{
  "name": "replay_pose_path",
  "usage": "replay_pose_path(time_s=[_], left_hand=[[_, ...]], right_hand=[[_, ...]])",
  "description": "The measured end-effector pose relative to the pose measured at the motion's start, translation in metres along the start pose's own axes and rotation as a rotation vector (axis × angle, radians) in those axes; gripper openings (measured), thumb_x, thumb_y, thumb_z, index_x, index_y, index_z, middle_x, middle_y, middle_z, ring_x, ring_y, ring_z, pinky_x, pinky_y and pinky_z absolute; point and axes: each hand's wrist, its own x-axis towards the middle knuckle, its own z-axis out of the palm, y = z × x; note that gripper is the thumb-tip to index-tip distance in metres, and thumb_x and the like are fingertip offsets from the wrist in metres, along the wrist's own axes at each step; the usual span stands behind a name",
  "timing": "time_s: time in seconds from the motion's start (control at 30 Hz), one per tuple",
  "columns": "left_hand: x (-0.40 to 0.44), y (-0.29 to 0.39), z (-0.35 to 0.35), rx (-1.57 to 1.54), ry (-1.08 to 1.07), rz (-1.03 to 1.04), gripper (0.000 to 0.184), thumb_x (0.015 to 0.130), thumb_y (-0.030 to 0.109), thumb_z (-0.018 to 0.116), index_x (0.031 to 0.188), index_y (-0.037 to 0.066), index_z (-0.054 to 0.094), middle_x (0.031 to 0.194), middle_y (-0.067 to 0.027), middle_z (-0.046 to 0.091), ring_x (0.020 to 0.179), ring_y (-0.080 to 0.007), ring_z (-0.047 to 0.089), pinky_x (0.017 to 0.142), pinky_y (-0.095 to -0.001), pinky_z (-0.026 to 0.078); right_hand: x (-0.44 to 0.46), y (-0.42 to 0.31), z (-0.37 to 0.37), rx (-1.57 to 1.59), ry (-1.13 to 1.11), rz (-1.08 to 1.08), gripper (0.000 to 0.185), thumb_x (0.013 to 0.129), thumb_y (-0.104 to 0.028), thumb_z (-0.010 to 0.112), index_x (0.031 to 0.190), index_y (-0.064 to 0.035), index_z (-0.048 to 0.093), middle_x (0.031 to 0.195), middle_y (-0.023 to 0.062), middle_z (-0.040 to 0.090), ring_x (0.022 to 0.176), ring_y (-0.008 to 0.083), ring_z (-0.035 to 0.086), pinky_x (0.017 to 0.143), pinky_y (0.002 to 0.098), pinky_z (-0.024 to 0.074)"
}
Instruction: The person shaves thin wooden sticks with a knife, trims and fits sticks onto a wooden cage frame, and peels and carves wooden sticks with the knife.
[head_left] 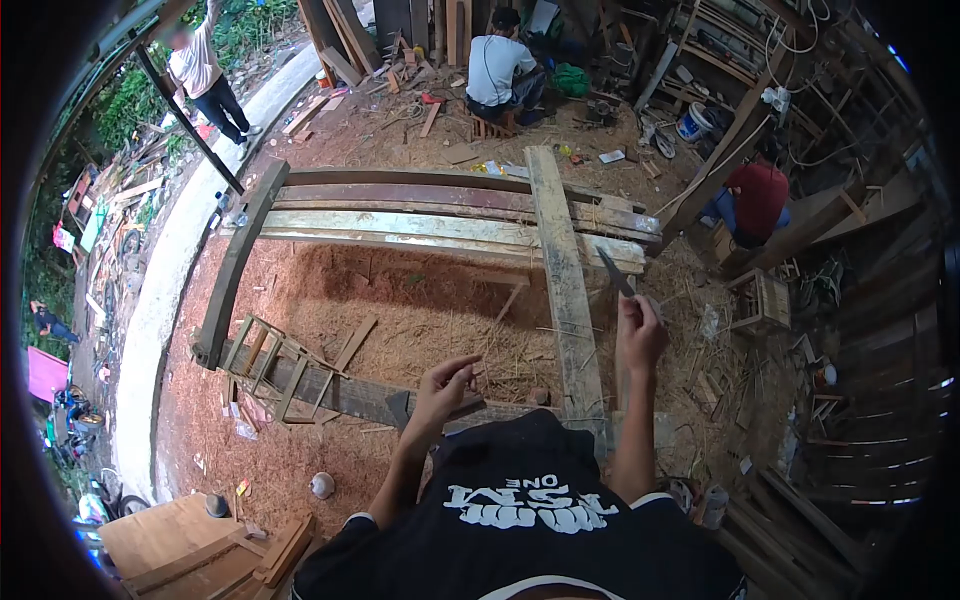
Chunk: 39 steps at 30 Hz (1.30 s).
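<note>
My right hand (643, 325) is closed on a knife (614, 271) with a dark, pointed blade aimed up and to the left. It is held just right of a long weathered plank (563, 270) that lies across the wooden frame. My left hand (447, 390) is off to the left, near the closer beam, its fingers curled with thumb and fingertips close together. Whatever they pinch, if anything, is too small to make out. A dark flat piece (398, 408) shows beside the left wrist.
Several long boards (400, 222) span the far side of the frame, joined to a thick left beam (240, 260). A small wooden ladder-like frame (285, 370) leans at lower left. Three people are around: one crouching (500, 70), one seated (752, 200), one standing (205, 75). Sawdust covers the ground.
</note>
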Motion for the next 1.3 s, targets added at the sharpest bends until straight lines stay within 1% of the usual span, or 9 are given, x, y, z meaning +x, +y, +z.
replay_pose_path(time_s=[0.07, 0.2, 0.5, 0.7, 0.9, 1.0, 1.07, 1.13, 1.3], left_hand=[[0.0, -0.009, -0.009, -0.103, 0.036, -0.079, 0.032, 0.103, 0.018, 0.053, 0.128, 0.0, 0.061, 0.084, 0.0009, 0.064, 0.055, -0.0002, 0.039, 0.047, -0.0184, 0.028], [0.016, -0.001, 0.004, -0.276, 0.003, -0.033, 0.035, 0.103, 0.018, 0.053, 0.134, 0.002, 0.056, 0.089, -0.0023, 0.065, 0.051, -0.0003, 0.036, 0.044, -0.0184, 0.027], [0.028, 0.008, 0.021, -0.315, -0.125, 0.013, 0.042, 0.104, 0.015, 0.051, 0.144, 0.002, 0.046, 0.085, 0.0003, 0.061, 0.052, 0.0002, 0.036, 0.044, -0.0176, 0.027], [0.024, 0.004, 0.02, -0.353, -0.204, -0.049, 0.043, 0.105, 0.016, 0.051, 0.145, 0.003, 0.047, 0.084, 0.0034, 0.058, 0.052, 0.001, 0.035, 0.045, -0.0174, 0.025], [0.015, 0.01, 0.021, -0.279, -0.179, -0.104, 0.041, 0.105, 0.015, 0.051, 0.144, 0.005, 0.05, 0.083, 0.0043, 0.056, 0.054, 0.0014, 0.034, 0.046, -0.0168, 0.024], [0.006, 0.005, 0.012, -0.26, -0.26, -0.079, 0.04, 0.104, 0.013, 0.052, 0.143, 0.004, 0.051, 0.083, 0.0039, 0.057, 0.054, 0.0007, 0.034, 0.046, -0.0169, 0.025], [-0.008, -0.005, 0.009, -0.23, -0.179, -0.096, 0.04, 0.104, 0.015, 0.052, 0.142, 0.004, 0.051, 0.082, 0.0037, 0.056, 0.054, 0.0005, 0.035, 0.047, -0.0167, 0.026], [-0.003, -0.008, 0.001, -0.192, -0.086, -0.074, 0.04, 0.103, 0.015, 0.053, 0.142, 0.004, 0.052, 0.083, 0.0031, 0.057, 0.054, 0.0004, 0.035, 0.047, -0.0166, 0.027], [0.021, -0.01, -0.002, -0.181, 0.004, -0.029, 0.041, 0.103, 0.016, 0.053, 0.142, 0.003, 0.052, 0.084, 0.0011, 0.06, 0.055, -0.0003, 0.037, 0.048, -0.0167, 0.029]], right_hand=[[-0.005, -0.013, -0.012, -0.006, -0.041, -0.125, 0.047, 0.097, -0.053, 0.055, 0.096, -0.0081, 0.07, 0.075, 0.0108, 0.069, 0.068, 0.0314, 0.068, 0.058, 0.0398, 0.0481], [-0.043, -0.037, 0.012, 0.153, -0.221, -0.113, 0.037, 0.093, -0.044, 0.065, 0.097, -0.007, 0.069, 0.076, 0.0128, 0.066, 0.069, 0.0331, 0.065, 0.062, 0.0426, 0.0472], [-0.069, -0.107, 0.024, 0.406, -0.488, -0.304, 0.038, 0.089, -0.043, 0.069, 0.093, -0.0048, 0.068, 0.074, 0.0107, 0.063, 0.07, 0.0302, 0.062, 0.064, 0.0416, 0.0453], [-0.06, -0.103, 0.03, 0.526, -0.423, -0.468, 0.037, 0.087, -0.042, 0.071, 0.089, -0.0047, 0.07, 0.069, 0.0088, 0.059, 0.065, 0.0285, 0.058, 0.063, 0.0393, 0.0437], [-0.054, -0.094, 0.025, 0.408, -0.479, -0.547, 0.038, 0.088, -0.042, 0.071, 0.086, -0.0037, 0.071, 0.07, 0.01, 0.062, 0.069, 0.0288, 0.061, 0.064, 0.0384, 0.0439], [-0.05, -0.039, 0.053, 0.561, -0.23, -0.115, 0.041, 0.094, -0.045, 0.064, 0.089, -0.0047, 0.071, 0.078, 0.0117, 0.069, 0.073, 0.0311, 0.067, 0.065, 0.0404, 0.0481], [-0.013, -0.016, 0.032, 0.227, -0.099, 0.055, 0.039, 0.096, -0.043, 0.062, 0.095, -0.005, 0.072, 0.078, 0.0131, 0.071, 0.072, 0.025, 0.071, 0.062, 0.0371, 0.0511], [0.004, 0.003, 0.017, 0.225, 0.011, 0.036, 0.036, 0.097, -0.042, 0.063, 0.1, -0.0075, 0.072, 0.079, 0.0114, 0.072, 0.07, 0.0239, 0.07, 0.06, 0.0355, 0.0505], [-0.025, -0.035, 0.016, 0.417, -0.238, -0.087, 0.038, 0.096, -0.045, 0.062, 0.093, -0.0072, 0.067, 0.073, 0.0103, 0.065, 0.064, 0.0236, 0.066, 0.057, 0.0339, 0.0476]])
